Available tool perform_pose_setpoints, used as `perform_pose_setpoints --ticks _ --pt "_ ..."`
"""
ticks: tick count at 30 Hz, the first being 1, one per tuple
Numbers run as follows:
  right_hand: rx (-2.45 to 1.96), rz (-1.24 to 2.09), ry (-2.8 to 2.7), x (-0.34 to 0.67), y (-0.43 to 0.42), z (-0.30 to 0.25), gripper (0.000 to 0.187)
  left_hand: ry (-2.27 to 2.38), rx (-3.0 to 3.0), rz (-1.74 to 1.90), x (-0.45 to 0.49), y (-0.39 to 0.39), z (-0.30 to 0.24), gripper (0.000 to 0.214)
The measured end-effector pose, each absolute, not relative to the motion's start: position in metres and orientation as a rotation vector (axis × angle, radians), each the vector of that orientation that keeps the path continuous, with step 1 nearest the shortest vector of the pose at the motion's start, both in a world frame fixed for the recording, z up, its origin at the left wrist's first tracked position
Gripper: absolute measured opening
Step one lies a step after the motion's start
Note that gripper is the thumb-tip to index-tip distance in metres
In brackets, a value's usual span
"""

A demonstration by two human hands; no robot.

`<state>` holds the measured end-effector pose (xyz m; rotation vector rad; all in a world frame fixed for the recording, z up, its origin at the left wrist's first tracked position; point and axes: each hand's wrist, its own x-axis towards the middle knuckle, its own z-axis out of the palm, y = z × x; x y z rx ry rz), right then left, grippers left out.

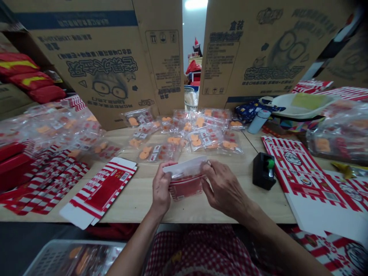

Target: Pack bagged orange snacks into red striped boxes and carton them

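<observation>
Both hands hold a small red-and-white striped carton (185,180) just above the wooden table (143,195), near its front edge. My left hand (161,188) grips the carton's left side, fingers curled on it. My right hand (222,188) pinches its right side and the raised white flap. A flat unfolded carton blank (100,189) lies just left of my left hand. Several clear packets with orange pieces (184,136) are spread on the table behind the carton.
A black tape dispenser (263,170) stands right of my hands. Flat striped blanks (313,176) stack at right, more blanks (48,180) and packets at left. Large cardboard boxes (115,57) wall the back. A white plastic basket (57,257) sits below left.
</observation>
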<state>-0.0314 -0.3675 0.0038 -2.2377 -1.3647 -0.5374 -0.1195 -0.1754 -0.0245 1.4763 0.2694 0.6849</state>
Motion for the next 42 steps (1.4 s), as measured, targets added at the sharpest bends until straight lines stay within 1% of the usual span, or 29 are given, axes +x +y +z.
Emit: perform_pose_setpoints --ticks 1,3,6,8,10,12,14,16,20,23,26,30,32,34,37,40,42 --pt "-2.277 -0.482 -1.361 -0.031 -0.367 0.007 0.026 0.287 1.476 0.699 -0.118 -0.176 -0.022 0.026" --pt "-2.321 -0.364 -1.394 -0.031 -0.369 0.013 0.013 0.333 1.450 0.716 -0.115 -0.179 -0.014 0.027" --pt "-2.319 -0.242 -1.447 -0.031 -0.373 0.020 0.010 0.381 1.379 0.681 -0.111 -0.184 -0.004 0.030" --pt "-2.301 -0.275 -1.431 -0.032 -0.375 0.020 0.010 0.353 1.332 0.658 -0.113 -0.186 -0.002 0.033" --pt "-2.298 -0.454 -1.382 -0.036 -0.376 0.017 0.017 0.277 1.301 0.652 -0.117 -0.187 -0.008 0.044" --pt "-2.275 -0.701 -1.358 -0.043 -0.374 0.015 0.033 0.212 1.289 0.645 -0.123 -0.187 -0.018 0.056" --pt "-2.197 -0.840 -1.474 -0.049 -0.367 0.014 0.044 0.190 1.278 0.621 -0.127 -0.187 -0.029 0.058" --pt "-2.087 -0.844 -1.679 -0.054 -0.357 0.015 0.045 0.185 1.250 0.593 -0.128 -0.186 -0.035 0.053" --pt "-1.997 -0.666 -1.895 -0.050 -0.334 0.021 0.041 0.130 1.205 0.568 -0.126 -0.182 -0.038 0.051" --pt "-2.030 -0.500 -1.880 -0.045 -0.326 0.029 0.037 0.108 1.154 0.507 -0.124 -0.178 -0.039 0.056" --pt "-2.089 -0.377 -1.892 -0.040 -0.323 0.040 0.028 0.071 1.085 0.466 -0.123 -0.176 -0.043 0.061" --pt "-2.054 -0.237 -2.008 -0.032 -0.318 0.046 0.018 0.044 1.033 0.521 -0.124 -0.174 -0.048 0.055" --pt "-2.005 -0.207 -2.060 -0.025 -0.317 0.044 0.022 0.076 1.018 0.590 -0.126 -0.172 -0.050 0.051" --pt "-1.974 -0.208 -2.082 -0.020 -0.319 0.040 0.029 0.112 1.030 0.645 -0.129 -0.170 -0.052 0.047" --pt "-1.958 -0.189 -2.083 -0.014 -0.321 0.038 0.037 0.166 1.066 0.674 -0.130 -0.167 -0.053 0.048" --pt "-2.000 -0.101 -2.058 -0.013 -0.318 0.047 0.037 0.216 1.083 0.693 -0.127 -0.166 -0.051 0.053" --pt "-2.044 -0.018 -2.046 -0.013 -0.314 0.054 0.033 0.219 1.096 0.699 -0.125 -0.165 -0.048 0.052"
